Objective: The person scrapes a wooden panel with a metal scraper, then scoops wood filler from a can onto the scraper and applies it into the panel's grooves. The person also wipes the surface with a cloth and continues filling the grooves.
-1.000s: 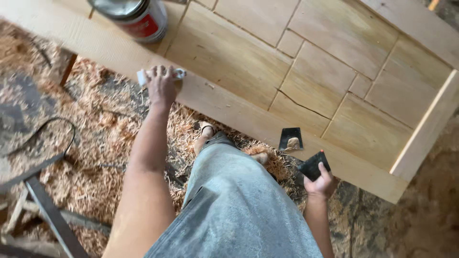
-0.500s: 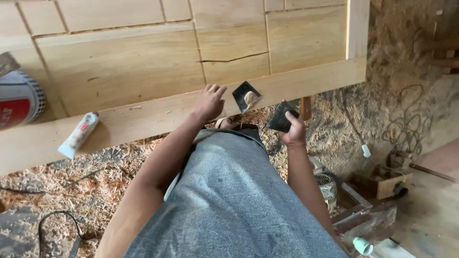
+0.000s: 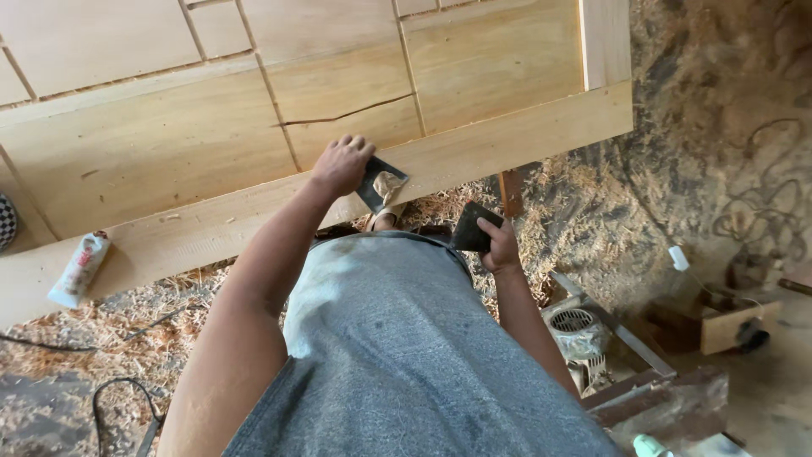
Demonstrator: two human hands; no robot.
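A large pale wooden panelled door (image 3: 211,144) lies flat in front of me, with a dark crack (image 3: 342,116) across one panel. My left hand (image 3: 340,163) rests on the door's near rail and grips a dark metal scraper (image 3: 382,184) that carries a dab of tan filler. My right hand (image 3: 497,241) hangs just below the door's edge and holds a second dark scraper (image 3: 474,227). A white squeeze tube (image 3: 79,268) lies on the rail at the far left, apart from both hands.
Wood shavings (image 3: 101,338) cover the ground under the door. A black cable (image 3: 118,406) loops at lower left. A small machine (image 3: 579,334) and a wooden box (image 3: 727,326) sit at right on the dirt floor.
My left hand left the tube and moved right along the rail, where it now holds the scraper with filler. The view swung right, so the paint can has almost left the frame.
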